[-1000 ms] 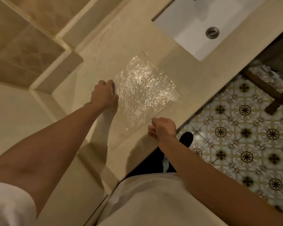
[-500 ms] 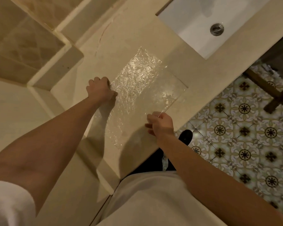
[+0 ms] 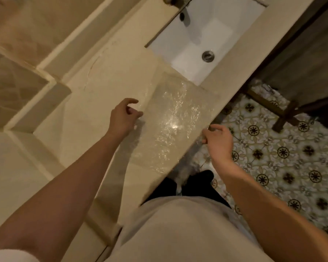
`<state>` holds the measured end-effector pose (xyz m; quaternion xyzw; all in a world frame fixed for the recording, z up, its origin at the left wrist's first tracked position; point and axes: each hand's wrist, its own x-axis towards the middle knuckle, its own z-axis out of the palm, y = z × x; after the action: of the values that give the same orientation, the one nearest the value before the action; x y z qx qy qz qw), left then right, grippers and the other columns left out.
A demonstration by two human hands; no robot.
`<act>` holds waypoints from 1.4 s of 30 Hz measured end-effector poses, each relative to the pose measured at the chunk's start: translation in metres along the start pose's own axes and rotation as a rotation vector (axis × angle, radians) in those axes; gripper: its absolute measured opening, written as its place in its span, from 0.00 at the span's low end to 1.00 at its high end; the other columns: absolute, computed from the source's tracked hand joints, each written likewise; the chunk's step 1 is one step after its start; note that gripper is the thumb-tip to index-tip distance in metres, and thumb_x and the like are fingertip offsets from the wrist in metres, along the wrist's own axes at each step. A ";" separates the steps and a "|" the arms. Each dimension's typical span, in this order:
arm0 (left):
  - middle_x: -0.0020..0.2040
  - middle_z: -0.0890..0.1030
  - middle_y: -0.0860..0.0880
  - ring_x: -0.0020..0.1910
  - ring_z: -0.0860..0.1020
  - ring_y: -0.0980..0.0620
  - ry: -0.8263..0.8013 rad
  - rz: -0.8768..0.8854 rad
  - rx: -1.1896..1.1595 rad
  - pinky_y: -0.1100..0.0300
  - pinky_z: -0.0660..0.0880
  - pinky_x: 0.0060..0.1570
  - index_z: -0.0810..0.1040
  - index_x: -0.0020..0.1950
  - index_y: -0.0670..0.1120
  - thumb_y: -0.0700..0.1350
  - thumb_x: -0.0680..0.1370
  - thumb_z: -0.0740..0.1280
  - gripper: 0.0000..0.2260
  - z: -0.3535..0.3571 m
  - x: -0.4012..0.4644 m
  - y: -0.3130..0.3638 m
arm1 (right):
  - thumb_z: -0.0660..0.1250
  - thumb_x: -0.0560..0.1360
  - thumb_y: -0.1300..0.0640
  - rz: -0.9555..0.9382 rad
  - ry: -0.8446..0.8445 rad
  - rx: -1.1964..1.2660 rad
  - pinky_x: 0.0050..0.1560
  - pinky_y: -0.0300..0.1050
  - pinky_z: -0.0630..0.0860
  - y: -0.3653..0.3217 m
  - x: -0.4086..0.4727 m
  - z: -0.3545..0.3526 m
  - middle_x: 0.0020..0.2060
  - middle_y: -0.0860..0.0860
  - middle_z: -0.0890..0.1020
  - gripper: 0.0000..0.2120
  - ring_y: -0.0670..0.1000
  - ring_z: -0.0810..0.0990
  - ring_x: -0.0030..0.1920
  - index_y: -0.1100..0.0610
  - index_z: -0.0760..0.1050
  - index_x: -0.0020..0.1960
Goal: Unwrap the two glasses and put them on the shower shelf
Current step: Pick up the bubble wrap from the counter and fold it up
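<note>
A sheet of clear bubble wrap lies spread flat on the beige countertop, its right side reaching the counter's front edge. My left hand hovers at the sheet's left edge with its fingers apart and loosely bent, gripping nothing. At the sheet's right edge, just past the counter's rim, my right hand has thumb and forefinger apart and holds nothing that I can see. No glass is in view.
A white sink with a metal drain sits in the counter beyond the wrap. A stepped beige ledge borders the counter on the left. Patterned floor tiles and dark wooden furniture legs are on the right.
The right hand, which pinched and lifted a corner of the wrap, has let it go, and the sheet now lies flat. The left hand has opened. The view has shifted toward the sink.
</note>
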<state>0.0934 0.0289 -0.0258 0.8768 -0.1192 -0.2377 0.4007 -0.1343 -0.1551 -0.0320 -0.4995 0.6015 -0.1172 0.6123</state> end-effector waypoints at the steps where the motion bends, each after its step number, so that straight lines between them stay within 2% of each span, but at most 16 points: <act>1: 0.31 0.81 0.55 0.28 0.78 0.63 -0.036 0.008 -0.045 0.73 0.71 0.31 0.81 0.59 0.50 0.41 0.74 0.76 0.15 0.011 -0.003 0.013 | 0.72 0.76 0.60 -0.022 0.026 0.022 0.34 0.39 0.78 -0.007 0.006 -0.017 0.40 0.51 0.85 0.09 0.44 0.85 0.32 0.53 0.76 0.54; 4: 0.37 0.86 0.49 0.35 0.82 0.58 -0.188 -0.005 -0.160 0.65 0.77 0.40 0.84 0.54 0.49 0.40 0.74 0.75 0.10 0.047 -0.008 0.055 | 0.73 0.75 0.61 -0.065 0.084 0.101 0.36 0.38 0.78 -0.023 0.022 -0.071 0.35 0.49 0.85 0.06 0.45 0.85 0.34 0.54 0.78 0.49; 8: 0.43 0.88 0.46 0.38 0.84 0.54 -0.367 -0.039 -0.248 0.61 0.79 0.39 0.85 0.50 0.44 0.37 0.75 0.74 0.06 0.094 -0.009 0.112 | 0.74 0.76 0.61 -0.094 0.174 0.195 0.24 0.36 0.73 -0.036 0.038 -0.148 0.38 0.52 0.86 0.07 0.45 0.85 0.35 0.53 0.77 0.50; 12: 0.47 0.87 0.43 0.44 0.84 0.48 -0.498 -0.028 -0.211 0.57 0.82 0.46 0.86 0.50 0.41 0.36 0.75 0.74 0.05 0.146 -0.008 0.165 | 0.74 0.77 0.62 -0.111 0.249 0.287 0.27 0.37 0.77 -0.038 0.050 -0.222 0.42 0.53 0.86 0.08 0.46 0.86 0.38 0.52 0.77 0.50; 16: 0.49 0.86 0.39 0.48 0.84 0.45 -0.596 0.010 -0.121 0.53 0.83 0.53 0.86 0.51 0.39 0.35 0.73 0.75 0.07 0.208 -0.013 0.212 | 0.73 0.77 0.61 -0.086 0.310 0.327 0.33 0.38 0.78 -0.027 0.061 -0.292 0.44 0.52 0.86 0.06 0.44 0.85 0.38 0.53 0.81 0.52; 18: 0.49 0.86 0.41 0.49 0.84 0.46 -0.648 0.043 -0.095 0.57 0.83 0.51 0.85 0.52 0.36 0.35 0.73 0.76 0.09 0.240 -0.020 0.235 | 0.74 0.76 0.60 -0.063 0.348 0.325 0.37 0.41 0.78 -0.018 0.064 -0.324 0.46 0.52 0.86 0.05 0.48 0.83 0.41 0.50 0.82 0.49; 20: 0.47 0.87 0.42 0.46 0.85 0.48 -0.718 0.055 -0.083 0.62 0.83 0.45 0.85 0.49 0.37 0.34 0.73 0.75 0.05 0.272 -0.028 0.256 | 0.74 0.76 0.60 -0.051 0.376 0.357 0.40 0.41 0.80 -0.008 0.066 -0.355 0.46 0.52 0.86 0.06 0.49 0.83 0.43 0.49 0.83 0.47; 23: 0.43 0.86 0.41 0.38 0.85 0.52 -0.833 0.052 -0.036 0.65 0.82 0.38 0.85 0.46 0.39 0.35 0.74 0.75 0.02 0.316 -0.042 0.284 | 0.76 0.75 0.62 -0.036 0.445 0.414 0.33 0.32 0.77 0.003 0.064 -0.398 0.43 0.48 0.88 0.07 0.43 0.83 0.37 0.49 0.85 0.44; 24: 0.44 0.85 0.40 0.38 0.85 0.52 -0.868 0.050 -0.019 0.64 0.82 0.38 0.85 0.46 0.39 0.35 0.74 0.75 0.02 0.331 -0.045 0.292 | 0.76 0.74 0.61 -0.026 0.478 0.436 0.32 0.32 0.76 0.006 0.063 -0.411 0.41 0.46 0.88 0.08 0.42 0.84 0.36 0.49 0.86 0.43; 28: 0.45 0.86 0.40 0.44 0.85 0.48 -0.994 0.057 0.063 0.56 0.84 0.49 0.85 0.49 0.38 0.37 0.75 0.75 0.05 0.389 -0.053 0.325 | 0.77 0.74 0.61 0.001 0.577 0.509 0.40 0.33 0.79 0.023 0.061 -0.457 0.40 0.42 0.88 0.07 0.43 0.86 0.43 0.49 0.85 0.42; 32: 0.40 0.87 0.44 0.39 0.86 0.52 -1.103 0.066 0.096 0.62 0.83 0.40 0.84 0.50 0.37 0.36 0.73 0.76 0.08 0.455 -0.058 0.364 | 0.77 0.73 0.61 0.047 0.674 0.618 0.41 0.38 0.80 0.036 0.067 -0.493 0.37 0.46 0.88 0.06 0.46 0.84 0.40 0.50 0.85 0.43; 34: 0.38 0.86 0.47 0.37 0.85 0.53 -1.172 0.095 0.132 0.63 0.82 0.39 0.85 0.49 0.38 0.37 0.72 0.77 0.08 0.489 -0.058 0.385 | 0.78 0.72 0.61 0.058 0.731 0.686 0.42 0.40 0.81 0.039 0.073 -0.511 0.38 0.46 0.88 0.06 0.47 0.85 0.41 0.52 0.85 0.44; 38: 0.39 0.87 0.47 0.36 0.84 0.53 -1.271 0.135 0.185 0.63 0.82 0.39 0.85 0.48 0.40 0.38 0.71 0.77 0.08 0.554 -0.059 0.426 | 0.78 0.72 0.62 0.074 0.826 0.762 0.40 0.37 0.80 0.039 0.081 -0.544 0.40 0.48 0.88 0.05 0.47 0.85 0.41 0.54 0.85 0.46; 42: 0.39 0.86 0.46 0.36 0.84 0.53 -1.382 0.186 0.270 0.63 0.81 0.38 0.86 0.49 0.39 0.39 0.71 0.78 0.09 0.617 -0.072 0.476 | 0.76 0.74 0.64 0.115 0.942 0.836 0.37 0.36 0.81 0.031 0.085 -0.574 0.35 0.46 0.87 0.06 0.46 0.83 0.38 0.54 0.84 0.44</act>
<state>-0.2934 -0.6509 0.0093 0.5534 -0.4488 -0.6876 0.1397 -0.6167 -0.4742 0.0196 -0.0798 0.7360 -0.5165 0.4304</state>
